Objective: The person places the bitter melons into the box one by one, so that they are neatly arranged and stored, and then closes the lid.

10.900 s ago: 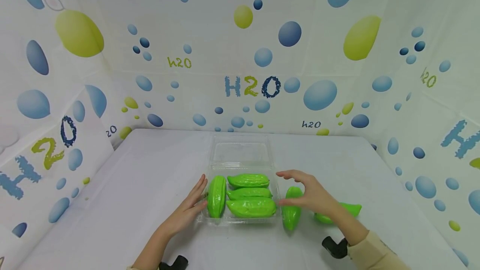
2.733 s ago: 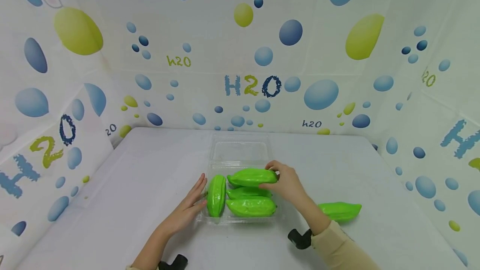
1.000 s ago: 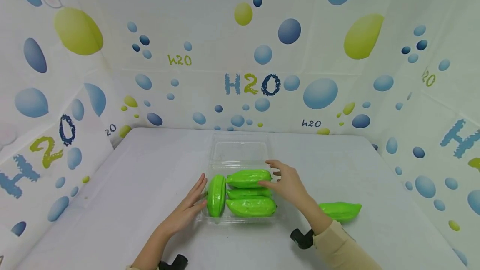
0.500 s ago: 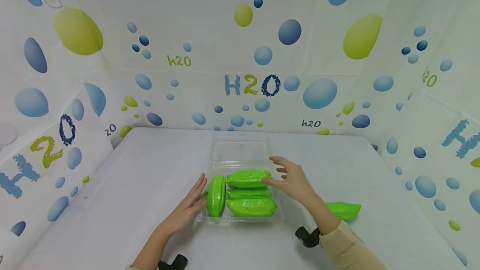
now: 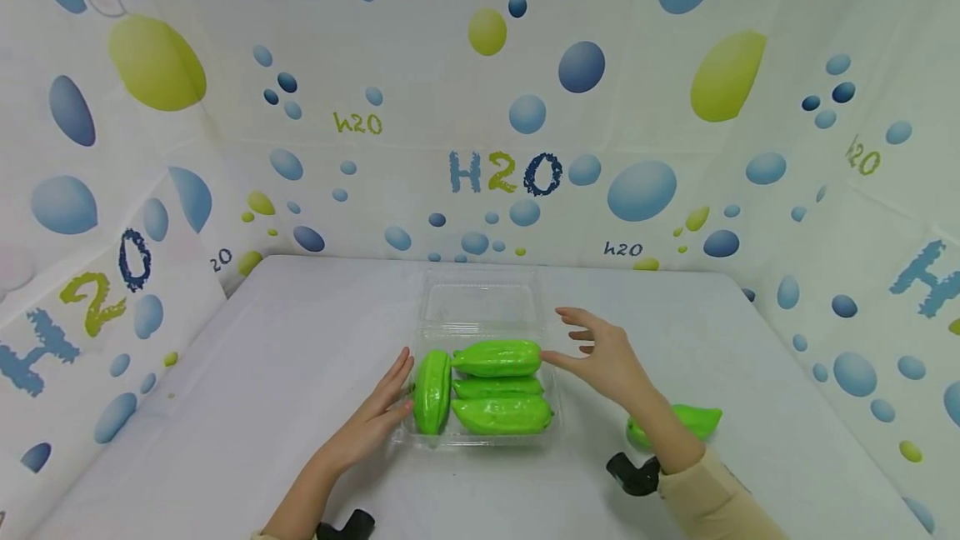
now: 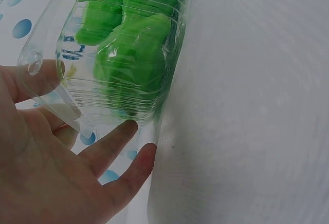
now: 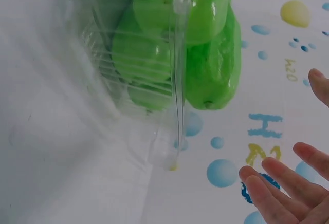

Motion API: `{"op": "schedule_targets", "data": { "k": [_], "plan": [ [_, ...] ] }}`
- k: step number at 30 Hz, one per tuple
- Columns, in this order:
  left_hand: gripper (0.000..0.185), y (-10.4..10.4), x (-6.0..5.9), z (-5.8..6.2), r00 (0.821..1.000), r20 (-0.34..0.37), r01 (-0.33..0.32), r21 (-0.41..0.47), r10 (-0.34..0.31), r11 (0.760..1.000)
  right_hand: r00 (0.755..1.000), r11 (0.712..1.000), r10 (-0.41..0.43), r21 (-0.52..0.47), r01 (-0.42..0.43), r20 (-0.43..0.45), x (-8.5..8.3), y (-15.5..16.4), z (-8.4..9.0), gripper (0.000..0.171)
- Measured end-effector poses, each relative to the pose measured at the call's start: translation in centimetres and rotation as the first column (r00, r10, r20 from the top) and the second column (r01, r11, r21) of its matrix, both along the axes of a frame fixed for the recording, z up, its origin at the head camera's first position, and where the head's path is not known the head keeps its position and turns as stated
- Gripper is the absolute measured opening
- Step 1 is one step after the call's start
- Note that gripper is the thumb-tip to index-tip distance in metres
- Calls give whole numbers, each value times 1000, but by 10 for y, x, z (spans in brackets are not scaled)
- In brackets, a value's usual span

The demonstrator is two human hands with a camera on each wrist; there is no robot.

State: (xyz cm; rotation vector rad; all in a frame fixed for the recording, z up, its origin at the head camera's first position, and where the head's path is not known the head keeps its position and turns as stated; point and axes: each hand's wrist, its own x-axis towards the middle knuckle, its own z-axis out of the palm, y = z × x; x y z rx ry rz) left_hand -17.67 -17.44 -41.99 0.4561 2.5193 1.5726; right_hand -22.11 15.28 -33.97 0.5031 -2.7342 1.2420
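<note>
A clear plastic clamshell container (image 5: 551, 403) sits mid-table with its lid (image 5: 480, 305) lying open behind it. Several green bitter gourds fill its tray: one lengthwise at the left (image 5: 433, 391), the others stacked crosswise, the top one (image 5: 497, 357) highest. My left hand (image 5: 384, 408) rests flat against the container's left wall, fingers straight; in the left wrist view the fingertips (image 6: 123, 134) touch the clear wall (image 6: 72, 106). My right hand (image 5: 596, 350) hovers just right of the container, fingers spread and holding nothing. In the right wrist view its fingers (image 7: 280, 185) are apart from the gourds (image 7: 213, 64).
One more green gourd (image 5: 693, 420) lies on the white table (image 5: 300, 340) at the right, partly behind my right forearm. Bubble-patterned walls (image 5: 525, 107) enclose the table on the back and both sides.
The right hand, which had laid a gourd from the table on top of the stack, has let it go and drawn back to the right. The left hand has not moved.
</note>
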Motion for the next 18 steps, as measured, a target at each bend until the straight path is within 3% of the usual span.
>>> {"op": "schedule_targets", "data": {
  "k": [18],
  "plan": [
    [61,-1,-1,-2,1000,1,-1,1,1,1000,997,996,-63,57,66,-42,5,36,10,64]
  ]
}}
